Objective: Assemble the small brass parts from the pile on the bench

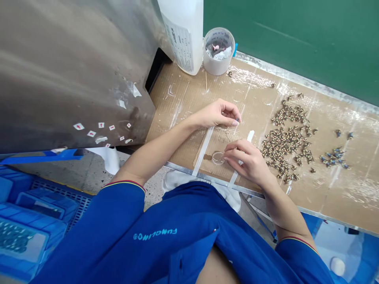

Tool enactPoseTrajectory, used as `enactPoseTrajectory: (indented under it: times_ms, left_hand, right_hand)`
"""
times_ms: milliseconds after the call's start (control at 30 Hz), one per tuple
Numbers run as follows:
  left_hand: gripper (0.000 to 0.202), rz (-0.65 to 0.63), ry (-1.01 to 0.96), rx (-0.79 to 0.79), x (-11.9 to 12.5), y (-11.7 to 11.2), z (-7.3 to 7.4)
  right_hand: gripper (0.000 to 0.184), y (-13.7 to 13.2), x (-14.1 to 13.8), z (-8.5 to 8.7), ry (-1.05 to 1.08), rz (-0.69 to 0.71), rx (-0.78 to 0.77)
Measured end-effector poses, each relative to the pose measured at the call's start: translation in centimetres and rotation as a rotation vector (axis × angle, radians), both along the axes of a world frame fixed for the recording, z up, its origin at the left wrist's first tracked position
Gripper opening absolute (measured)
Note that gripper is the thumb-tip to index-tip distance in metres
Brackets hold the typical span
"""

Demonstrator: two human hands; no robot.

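My left hand is over the cardboard-covered table, thumb and fingertips pinched on a small dark part that is mostly hidden. Nearer to me, my right hand has its fingers drawn together, with the tips at the rim of a small clear round dish. Whether those fingers hold anything is too small to tell. To the right of both hands spreads a loose heap of small brass-and-dark metal parts. Farther right lies a smaller group of similar parts with blue on them.
A white plastic bottle and a tape-roll cup holding scraps stand at the back, beside a thin wooden stick. A metal cabinet borders the left. Blue bins are at lower left.
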State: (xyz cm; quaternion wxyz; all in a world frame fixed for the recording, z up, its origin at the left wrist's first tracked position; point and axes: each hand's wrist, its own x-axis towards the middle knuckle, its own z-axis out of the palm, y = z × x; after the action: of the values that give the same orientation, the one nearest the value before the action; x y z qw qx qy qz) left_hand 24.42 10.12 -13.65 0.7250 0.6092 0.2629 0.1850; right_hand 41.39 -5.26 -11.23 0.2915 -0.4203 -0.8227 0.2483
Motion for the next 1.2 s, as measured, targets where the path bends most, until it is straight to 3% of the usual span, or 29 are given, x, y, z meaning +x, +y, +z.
enactPoseTrajectory:
  times_ms: [200, 433, 533, 667, 733, 1200]
  left_hand:
    - [0.014, 0.001, -0.008, 0.03, 0.2, -0.2, -0.1]
    - [0.006, -0.061, 0.003, 0.106, 0.7, -1.2, -0.5]
    - [0.005, -0.09, 0.007, 0.124, 1.1, -1.8, -0.6]
    - [0.004, -0.11, 0.01, 0.116, 1.4, -2.1, -0.9]
    - [0.005, -0.097, 0.019, 0.12, 1.4, -2.1, -1.0]
    - [0.008, -0.101, 0.059, 0.188, 1.5, -2.2, -1.0]
  right_hand:
    - [0.015, 0.3, -0.1, 0.0, 0.105, -0.006, -0.213]
    - [0.03, 0.4, 0.6, 0.3, 0.386, -0.26, -0.479]
    - [0.037, 0.7, 1.1, 0.3, 0.442, -0.416, -0.398]
    - [0.038, 1.6, 1.9, -0.2, 0.473, -0.674, -0.077]
    - [0.036, 2.0, 2.3, -0.5, 0.474, -0.734, 0.037]
    - [0.034, 1.7, 2.3, -1.3, 0.21, -0.686, 0.02]
